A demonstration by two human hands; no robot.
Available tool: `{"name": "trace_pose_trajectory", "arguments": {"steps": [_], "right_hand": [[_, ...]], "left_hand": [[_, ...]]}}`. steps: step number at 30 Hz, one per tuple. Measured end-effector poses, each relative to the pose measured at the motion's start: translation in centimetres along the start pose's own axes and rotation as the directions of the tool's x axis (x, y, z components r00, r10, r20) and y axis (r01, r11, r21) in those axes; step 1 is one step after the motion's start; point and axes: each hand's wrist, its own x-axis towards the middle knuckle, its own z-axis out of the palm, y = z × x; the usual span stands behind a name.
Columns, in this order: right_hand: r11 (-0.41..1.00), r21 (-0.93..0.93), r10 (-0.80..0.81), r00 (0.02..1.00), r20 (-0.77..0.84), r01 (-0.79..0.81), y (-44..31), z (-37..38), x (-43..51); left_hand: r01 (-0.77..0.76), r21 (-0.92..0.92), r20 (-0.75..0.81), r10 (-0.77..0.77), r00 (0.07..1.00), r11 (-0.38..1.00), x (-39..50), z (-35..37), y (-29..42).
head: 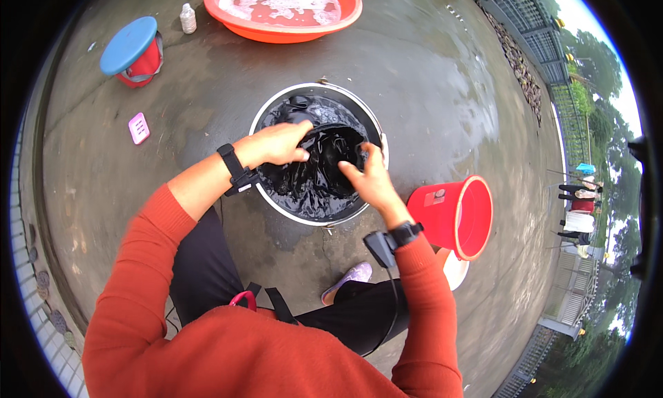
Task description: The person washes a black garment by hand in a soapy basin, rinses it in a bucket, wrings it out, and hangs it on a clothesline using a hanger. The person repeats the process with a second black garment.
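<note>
In front of me stands a round metal bucket (253, 131) with a pale rim, holding dark, sudsy water. A soaked black cloth (323, 162), probably a garment, lies bunched in it, with a curved edge raised between my hands. My left hand (279, 143) comes over the bucket's left side, slightly blurred, its fingers at one end of that raised edge. At the other end my right hand (372, 176) has the cloth between thumb and fingers. How firmly either hand grips is partly hidden by folds.
Beyond the bucket is a large orange basin (282, 34) of foamy water. A plastic bottle (188, 19), a blue-topped red stool (129, 45) and a pink soap dish (139, 128) are at left. A red bucket (440, 211) lies tipped over a white basin (457, 271) at right.
</note>
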Motion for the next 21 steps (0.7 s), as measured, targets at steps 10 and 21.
{"name": "trace_pose_trajectory", "arguments": {"steps": [10, 21], "right_hand": [[0.811, -0.584, 0.238, 0.909, 0.343, 0.008, 0.8, 6.5, 3.1], [0.84, -0.515, 0.154, 0.836, 0.527, 0.17, 5.8, 9.2, 6.4]], "left_hand": [[0.062, 0.498, 0.438, -0.313, 0.843, 0.865, 3.6, 2.3, 0.5], [-0.208, 0.691, 0.587, -0.37, 0.72, 0.692, 7.6, 4.2, -0.3]]}}
